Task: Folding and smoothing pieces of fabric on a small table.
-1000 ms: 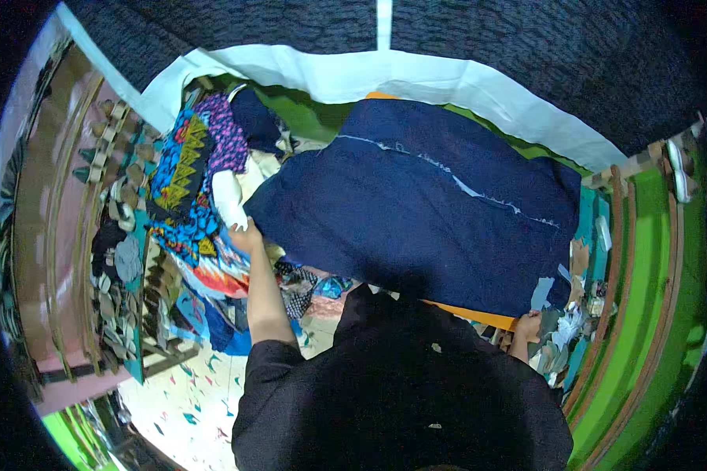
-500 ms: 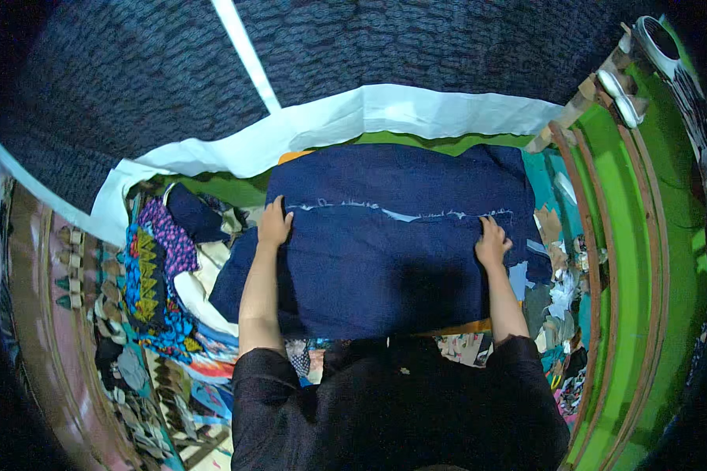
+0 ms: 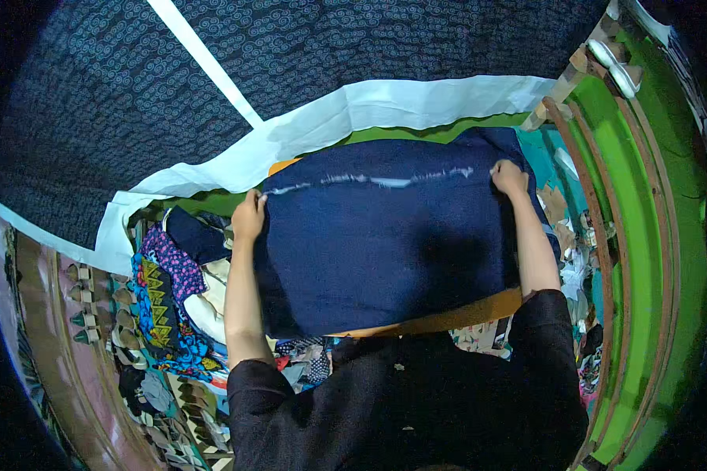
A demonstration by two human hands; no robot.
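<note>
A wide piece of navy cloth [image 3: 377,251] lies spread in front of me over an orange surface [image 3: 456,314]. Across its far part runs a frayed, whitish edge, with more navy cloth beyond it. At the left end of that edge, my left hand [image 3: 248,217] is closed on the cloth in a pinch. My right hand [image 3: 511,178] is closed too, gripping the cloth near the right end. Some fingertips of both hands are hidden.
Patterned fabrics [image 3: 161,298] are heaped at the left, beside a cream cloth [image 3: 212,298]. Scraps [image 3: 577,275] lie to the right, near a green wall [image 3: 628,235] with wooden rails. A white sheet [image 3: 401,106] borders the far side, below a dark patterned hanging [image 3: 385,39].
Both hands have moved away from me, the right one farther, and the cloth's frayed edge has shifted with them. More of the orange surface shows at the near right.
</note>
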